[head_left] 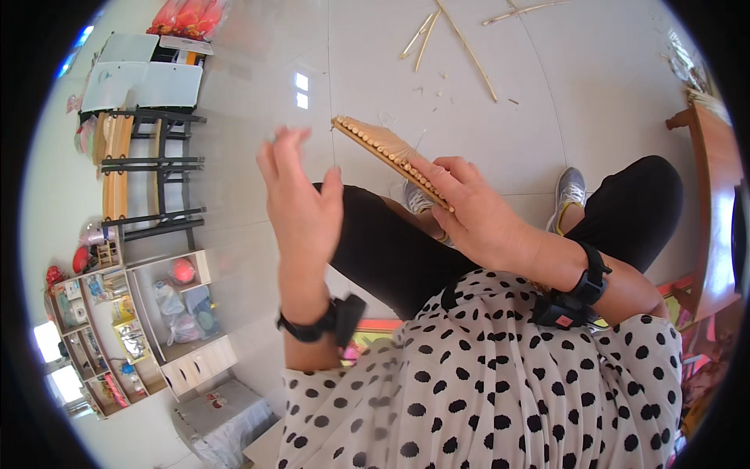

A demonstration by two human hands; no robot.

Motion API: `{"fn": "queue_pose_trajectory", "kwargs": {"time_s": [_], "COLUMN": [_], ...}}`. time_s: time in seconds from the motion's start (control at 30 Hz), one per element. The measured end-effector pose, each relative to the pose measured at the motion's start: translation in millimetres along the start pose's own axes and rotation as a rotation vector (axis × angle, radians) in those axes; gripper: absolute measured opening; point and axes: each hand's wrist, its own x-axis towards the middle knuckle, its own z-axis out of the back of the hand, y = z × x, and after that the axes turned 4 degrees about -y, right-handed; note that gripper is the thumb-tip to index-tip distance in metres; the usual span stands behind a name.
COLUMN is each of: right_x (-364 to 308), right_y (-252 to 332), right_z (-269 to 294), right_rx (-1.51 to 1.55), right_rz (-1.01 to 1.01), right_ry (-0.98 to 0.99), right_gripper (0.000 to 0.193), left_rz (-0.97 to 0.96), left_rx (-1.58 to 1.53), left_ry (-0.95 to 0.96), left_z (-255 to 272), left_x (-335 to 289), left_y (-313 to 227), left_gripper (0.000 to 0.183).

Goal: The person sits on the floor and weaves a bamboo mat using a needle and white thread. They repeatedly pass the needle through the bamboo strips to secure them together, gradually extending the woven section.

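A flat tan panel of stalks [379,141] set side by side, with a row of round cut ends along its near edge, is held tilted above my lap. My right hand [480,215] grips it at its lower right end, the fingers along the edge and the thumb underneath. To the left of the panel my left hand [301,199] is raised and apart from it. Its fingers are spread, slightly smeared by motion, and nothing shows in them. A fine thread-like line [421,139] stands by the panel's far side.
Loose stalks [469,51] and small scraps lie on the tiled floor [367,47] ahead. Folded tables or stools [156,164] and a shelf unit [129,336] stand at left. A wooden piece of furniture [707,195] is at right.
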Motion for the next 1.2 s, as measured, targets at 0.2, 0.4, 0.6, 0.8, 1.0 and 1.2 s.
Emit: {"fn": "queue_pose_trajectory", "kwargs": {"time_s": [0.2,0.4,0.6,0.8,1.0,1.2], "right_x": [-1,-19,-47,-42,-29,-61], "right_y": [-2,1,35,19,-19,-56], "right_z": [-1,40,77,62,67,89], "right_rx": [-0.097,-0.362,-0.184,0.077,0.065,-0.246], "right_rz": [0.057,0.126,0.010,-0.325,-0.569,-0.644], "right_ry": [0.073,-0.208,-0.500,-0.332,-0.638,-0.691], "right_gripper": [0.069,0.066,0.019,0.032,0.052,0.049], "left_rz": [-0.386,-0.293,-0.292,-0.550,-0.669,-0.672], "left_rx": [-0.478,-0.557,-0.443,-0.386,-0.298,-0.426], "left_ry": [0.560,0.661,0.514,0.137,-0.054,0.019], "left_z": [-32,-28,-25,-52,-106,-132], "left_x": [66,88,82,31,-33,-89], "left_y": [64,60,38,-31,-99,-145], "left_gripper": [0.037,0.020,0.020,0.027,0.012,0.014]}}
